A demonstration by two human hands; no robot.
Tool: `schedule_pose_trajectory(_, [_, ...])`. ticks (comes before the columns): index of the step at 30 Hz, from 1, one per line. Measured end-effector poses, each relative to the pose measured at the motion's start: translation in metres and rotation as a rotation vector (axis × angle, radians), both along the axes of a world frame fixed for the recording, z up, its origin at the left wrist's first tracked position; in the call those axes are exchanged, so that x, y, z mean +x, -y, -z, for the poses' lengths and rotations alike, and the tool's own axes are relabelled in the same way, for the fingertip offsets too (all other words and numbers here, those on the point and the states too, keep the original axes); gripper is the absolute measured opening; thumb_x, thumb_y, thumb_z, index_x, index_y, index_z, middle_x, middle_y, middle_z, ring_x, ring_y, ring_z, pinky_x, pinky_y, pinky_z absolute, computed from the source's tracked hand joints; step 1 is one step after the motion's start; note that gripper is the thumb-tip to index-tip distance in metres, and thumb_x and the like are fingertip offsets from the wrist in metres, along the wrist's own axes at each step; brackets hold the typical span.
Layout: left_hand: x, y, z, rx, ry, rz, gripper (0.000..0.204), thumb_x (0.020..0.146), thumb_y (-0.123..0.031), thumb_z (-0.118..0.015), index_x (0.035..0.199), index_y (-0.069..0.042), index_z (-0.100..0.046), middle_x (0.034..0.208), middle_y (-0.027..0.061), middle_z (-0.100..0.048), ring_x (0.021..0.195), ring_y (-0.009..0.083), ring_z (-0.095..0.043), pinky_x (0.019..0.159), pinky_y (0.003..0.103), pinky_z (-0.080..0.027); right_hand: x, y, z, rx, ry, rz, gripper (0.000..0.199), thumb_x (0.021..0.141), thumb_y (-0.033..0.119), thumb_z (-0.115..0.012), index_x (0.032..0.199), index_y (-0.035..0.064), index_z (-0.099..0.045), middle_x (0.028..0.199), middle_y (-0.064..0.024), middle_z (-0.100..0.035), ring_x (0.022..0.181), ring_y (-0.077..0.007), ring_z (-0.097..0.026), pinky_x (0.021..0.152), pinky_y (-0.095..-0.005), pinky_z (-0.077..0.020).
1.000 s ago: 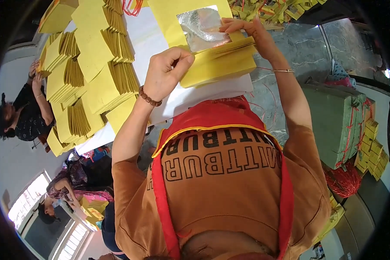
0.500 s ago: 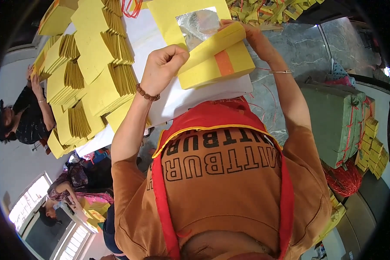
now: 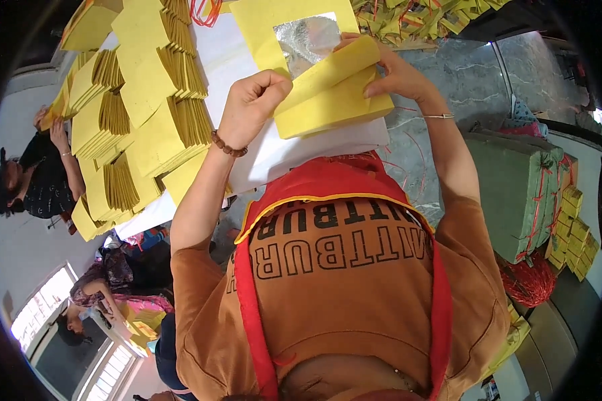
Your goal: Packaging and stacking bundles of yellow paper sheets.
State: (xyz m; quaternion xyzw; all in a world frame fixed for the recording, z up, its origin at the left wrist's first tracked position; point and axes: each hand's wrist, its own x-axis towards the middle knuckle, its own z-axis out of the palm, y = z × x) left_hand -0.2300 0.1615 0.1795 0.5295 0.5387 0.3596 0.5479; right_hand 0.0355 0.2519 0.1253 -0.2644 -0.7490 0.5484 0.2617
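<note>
In front of me on the table lies a stack of yellow paper (image 3: pixel 328 121). A silver foil square (image 3: pixel 306 41) shows on its top sheet. The near part of a yellow sheet (image 3: pixel 338 65) is curled up and over in a roll across the stack. My left hand (image 3: pixel 255 99) is closed in a pinch at the left end of this curled sheet. At the right end my right hand (image 3: pixel 403 75) grips it, with fingers behind the roll and the thumb on the near side. Some right fingertips are hidden by the paper.
Fanned yellow paper bundles (image 3: pixel 147 80) fill the table's left side, with red string (image 3: pixel 205 12) at the far edge. Yellow paper pieces (image 3: pixel 425 19) are heaped at the far right. A green wrapped bale (image 3: pixel 502 190) stands right. Two people work at left.
My right thumb has come into view on the near side of the roll. The orange band seen on the near part of the stack is now covered by plain yellow paper. My left hand stays put.
</note>
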Motion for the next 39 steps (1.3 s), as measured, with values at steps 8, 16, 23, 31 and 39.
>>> schedule_pose_trajectory(8, [0.008,0.013,0.013,1.112,-0.743,0.313,0.032,0.065,-0.008,-0.063,0.098,-0.009,-0.064,0.096,0.0062,-0.059,0.067,0.0223,-0.055,0.057,0.031,-0.047,-0.001,-0.004,-0.004,0.161,0.021,-0.056,0.073,0.055,0.033,-0.073,0.121,0.0098,-0.055,0.132,-0.0081,-0.044,0.131,-0.0241,-0.031,0.109,-0.0377,-0.0208])
schedule_pose_trajectory(16, [0.013,0.016,0.002,0.979,-0.748,0.347,0.036,0.071,-0.025,-0.069,0.103,-0.01,-0.06,0.102,0.0075,-0.056,0.078,0.0239,-0.053,0.067,0.033,-0.046,-0.002,-0.001,-0.004,0.106,0.029,-0.024,0.077,0.057,0.04,-0.07,0.125,0.0096,-0.053,0.134,-0.0086,-0.043,0.133,-0.0232,-0.028,0.11,-0.038,-0.0191])
schedule_pose_trajectory(23, [0.006,0.009,0.0,0.856,-0.575,0.346,0.031,0.075,-0.023,-0.068,0.101,-0.01,-0.06,0.096,0.0078,-0.058,0.086,0.0245,-0.056,0.07,0.033,-0.048,0.0,-0.003,0.0,0.04,-0.024,-0.044,0.077,0.059,0.043,-0.069,0.126,0.0093,-0.052,0.134,-0.0081,-0.043,0.133,-0.0222,-0.027,0.11,-0.0369,-0.0188])
schedule_pose_trajectory(31, [0.01,0.009,0.004,0.76,-0.467,0.215,0.012,0.081,-0.009,-0.061,0.091,-0.004,-0.057,0.092,0.0101,-0.061,0.078,0.0249,-0.059,0.067,0.033,-0.049,0.003,-0.008,0.001,-0.077,-0.192,-0.127,0.075,0.06,0.045,-0.072,0.124,0.0087,-0.053,0.131,-0.0051,-0.047,0.134,-0.0211,-0.026,0.109,-0.0345,-0.0202])
schedule_pose_trajectory(39, [-0.005,0.012,0.008,0.504,-0.298,0.2,0.031,0.078,-0.022,-0.068,0.104,-0.007,-0.057,0.099,0.0133,-0.062,0.088,0.0254,-0.059,0.076,0.032,-0.045,-0.005,-0.004,0.003,0.101,-0.14,-0.024,0.025,0.077,0.003,-0.061,0.101,0.005,-0.063,0.126,-0.0089,-0.051,0.126,-0.0259,-0.037,0.103,-0.0381,-0.0293])
